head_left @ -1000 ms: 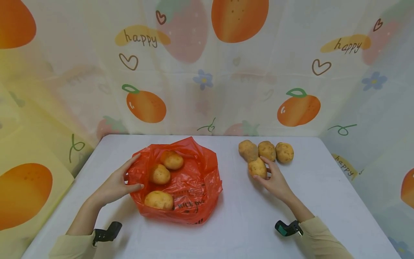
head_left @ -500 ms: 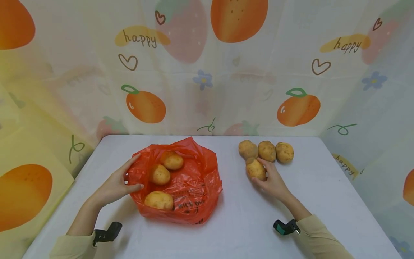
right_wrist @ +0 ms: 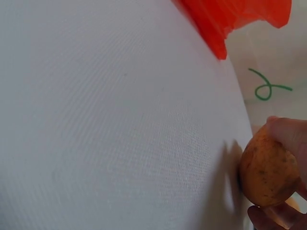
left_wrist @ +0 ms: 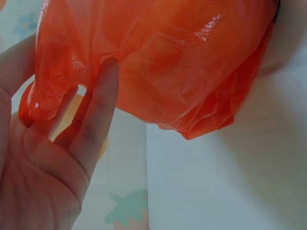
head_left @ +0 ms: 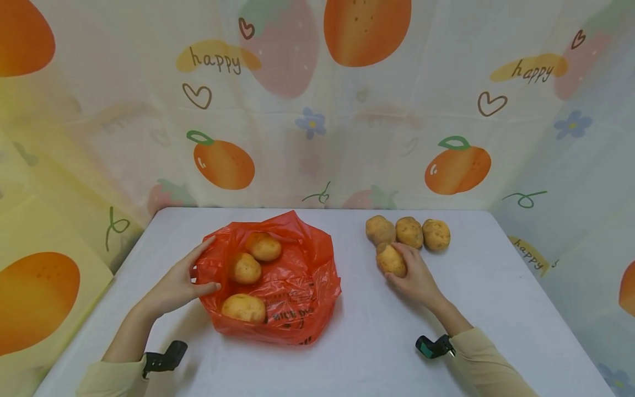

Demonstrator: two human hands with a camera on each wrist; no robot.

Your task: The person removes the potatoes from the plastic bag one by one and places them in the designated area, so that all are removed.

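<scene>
A red plastic bag (head_left: pixel 322 264) lies with its mouth wide at the left middle of the table, printed dark lettering showing inside. Three potatoes rest in it: a rear potato (head_left: pixel 264 246), a middle potato (head_left: pixel 245 268) and a front potato (head_left: pixel 244 308). My left hand (head_left: pixel 171 284) holds the bag's left rim, thumb over the edge; the left wrist view shows its fingers against the thin red plastic (left_wrist: pixel 168 72). With thumb and fingers, my right hand (head_left: pixel 415 277) grips another potato (head_left: pixel 390 261), also seen as a brown-spotted potato (right_wrist: pixel 267 167) in the right wrist view.
Behind the right hand sit three more potatoes in a row: a left one (head_left: pixel 380 229), a centre one (head_left: pixel 409 232) and a right one (head_left: pixel 436 235). A white cloth (head_left: pixel 367 353) covers the table. A fruit-patterned curtain (head_left: pixel 317 160) hangs along the back and sides.
My right hand has shifted slightly left and toward me with the potato in its grip. The left hand and the bag have stayed in place.
</scene>
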